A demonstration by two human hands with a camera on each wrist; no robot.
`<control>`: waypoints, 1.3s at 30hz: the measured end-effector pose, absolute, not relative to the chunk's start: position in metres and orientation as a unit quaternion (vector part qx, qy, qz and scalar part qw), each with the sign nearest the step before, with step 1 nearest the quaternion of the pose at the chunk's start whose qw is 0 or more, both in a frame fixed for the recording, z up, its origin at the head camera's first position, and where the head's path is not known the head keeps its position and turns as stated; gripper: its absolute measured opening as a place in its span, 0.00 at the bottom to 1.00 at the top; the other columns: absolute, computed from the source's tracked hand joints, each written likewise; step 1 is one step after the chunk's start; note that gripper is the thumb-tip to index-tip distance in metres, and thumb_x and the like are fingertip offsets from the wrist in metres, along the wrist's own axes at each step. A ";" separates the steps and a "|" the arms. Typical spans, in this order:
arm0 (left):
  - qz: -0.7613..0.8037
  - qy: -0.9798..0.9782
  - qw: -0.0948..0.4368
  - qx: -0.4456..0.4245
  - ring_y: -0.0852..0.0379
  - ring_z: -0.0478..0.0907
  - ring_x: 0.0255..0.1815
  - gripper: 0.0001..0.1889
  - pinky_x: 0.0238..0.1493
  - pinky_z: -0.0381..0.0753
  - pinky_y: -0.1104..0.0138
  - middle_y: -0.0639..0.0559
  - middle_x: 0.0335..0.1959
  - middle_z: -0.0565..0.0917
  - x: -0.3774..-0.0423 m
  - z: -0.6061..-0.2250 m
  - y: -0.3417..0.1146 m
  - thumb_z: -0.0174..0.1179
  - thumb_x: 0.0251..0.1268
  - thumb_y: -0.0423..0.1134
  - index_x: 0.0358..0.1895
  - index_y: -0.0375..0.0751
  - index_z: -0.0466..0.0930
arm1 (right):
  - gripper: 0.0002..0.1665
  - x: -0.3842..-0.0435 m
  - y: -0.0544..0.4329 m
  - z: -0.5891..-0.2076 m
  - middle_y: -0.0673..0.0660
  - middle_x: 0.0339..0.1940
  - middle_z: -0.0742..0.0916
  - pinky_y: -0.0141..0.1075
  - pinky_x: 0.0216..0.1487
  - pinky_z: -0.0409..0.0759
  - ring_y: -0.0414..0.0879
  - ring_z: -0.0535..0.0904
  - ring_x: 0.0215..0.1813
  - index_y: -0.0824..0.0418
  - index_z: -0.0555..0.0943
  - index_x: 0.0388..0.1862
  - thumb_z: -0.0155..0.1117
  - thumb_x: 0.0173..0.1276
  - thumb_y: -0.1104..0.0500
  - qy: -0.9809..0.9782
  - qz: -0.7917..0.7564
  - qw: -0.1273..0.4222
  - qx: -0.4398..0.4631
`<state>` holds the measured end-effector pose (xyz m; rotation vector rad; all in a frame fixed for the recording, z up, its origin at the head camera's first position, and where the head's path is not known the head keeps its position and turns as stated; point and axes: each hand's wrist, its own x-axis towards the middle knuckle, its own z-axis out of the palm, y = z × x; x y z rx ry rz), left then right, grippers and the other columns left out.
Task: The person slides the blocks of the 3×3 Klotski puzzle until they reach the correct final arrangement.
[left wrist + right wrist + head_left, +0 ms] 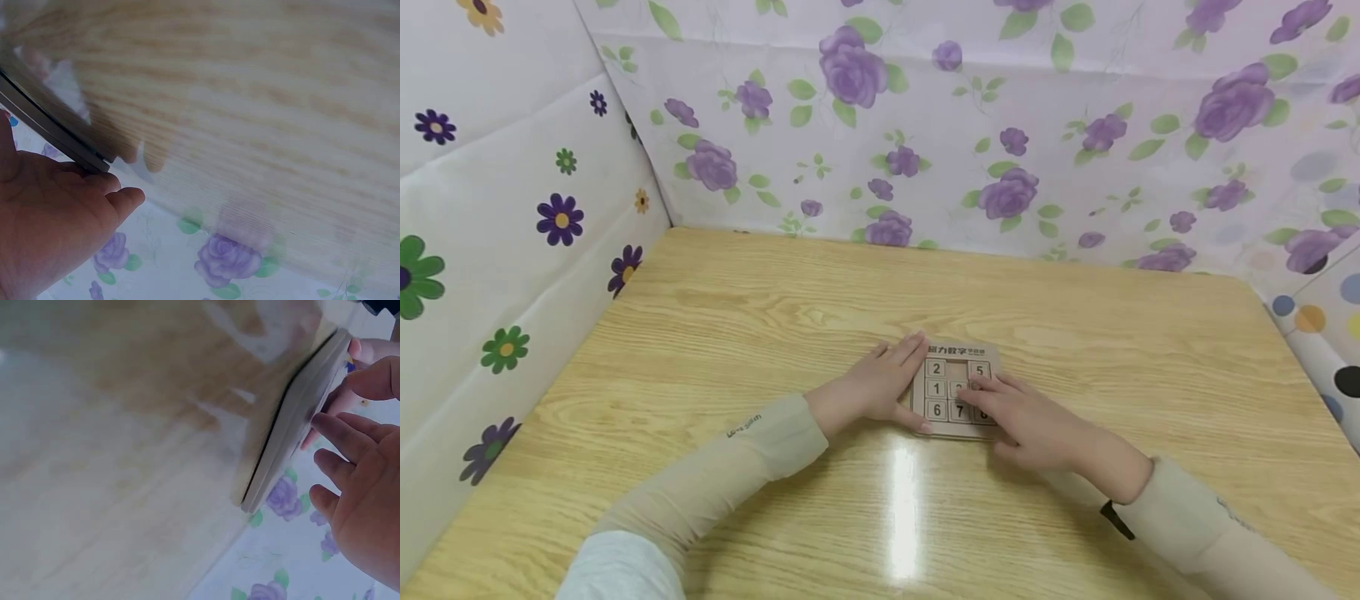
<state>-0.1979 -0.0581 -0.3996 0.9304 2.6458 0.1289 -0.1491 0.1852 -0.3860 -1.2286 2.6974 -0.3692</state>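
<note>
A wooden sliding number puzzle (957,431) lies flat on the table, with printed characters along its top edge. Its tiles show 2, a gap and 5 in the top row, 1 and a partly covered tile in the middle, then 6, 7 and 8 below. My left hand (880,385) rests along the left side, fingers straight at the upper corner and thumb spread to the lower corner. Over the right side reaches my right hand (1033,421), its fingertips on the middle-row tiles, hiding some of them. The right wrist view shows this right hand (375,487) beside the puzzle's edge (294,425).
The glossy wood-grain table (760,300) reflects a bright light strip in front of the puzzle. A cloth with purple flowers (853,71) hangs behind it. Flower-patterned cloth (505,350) stands at the left and dotted cloth (1311,321) at the right.
</note>
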 end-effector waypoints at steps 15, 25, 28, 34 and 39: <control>0.051 0.929 0.172 0.324 0.52 0.34 0.79 0.65 0.77 0.40 0.54 0.44 0.78 0.35 -0.198 -0.397 -0.057 0.59 0.45 0.74 0.76 0.37 0.34 | 0.39 -0.165 0.184 -0.389 0.66 0.67 0.73 0.59 0.71 0.58 0.63 0.64 0.70 0.68 0.66 0.68 0.60 0.54 0.65 0.909 -0.126 0.055 -0.393; 0.058 0.928 0.174 0.324 0.52 0.35 0.79 0.66 0.77 0.40 0.54 0.44 0.78 0.35 -0.199 -0.398 -0.059 0.59 0.45 0.74 0.76 0.37 0.33 | 0.39 -0.155 0.203 -0.383 0.67 0.68 0.72 0.59 0.73 0.54 0.63 0.62 0.72 0.70 0.65 0.68 0.58 0.53 0.64 0.910 -0.129 0.065 -0.388; 0.055 0.929 0.169 0.325 0.51 0.35 0.79 0.66 0.77 0.40 0.54 0.44 0.78 0.36 -0.199 -0.398 -0.059 0.59 0.44 0.74 0.76 0.37 0.34 | 0.38 -0.152 0.205 -0.382 0.69 0.67 0.73 0.59 0.72 0.55 0.64 0.64 0.70 0.71 0.67 0.66 0.58 0.53 0.65 0.911 -0.121 0.059 -0.391; 0.052 0.929 0.166 0.328 0.51 0.35 0.79 0.66 0.77 0.41 0.54 0.43 0.78 0.36 -0.198 -0.397 -0.059 0.59 0.43 0.75 0.76 0.36 0.34 | 0.39 -0.150 0.198 -0.387 0.69 0.66 0.73 0.59 0.71 0.58 0.62 0.67 0.69 0.70 0.66 0.67 0.61 0.53 0.64 0.906 -0.121 0.052 -0.402; 0.051 0.928 0.166 0.331 0.50 0.36 0.79 0.66 0.77 0.41 0.53 0.43 0.78 0.36 -0.197 -0.397 -0.059 0.58 0.43 0.75 0.76 0.36 0.35 | 0.40 -0.150 0.190 -0.388 0.67 0.68 0.72 0.59 0.71 0.58 0.63 0.65 0.70 0.68 0.64 0.69 0.60 0.54 0.64 0.903 -0.126 0.070 -0.405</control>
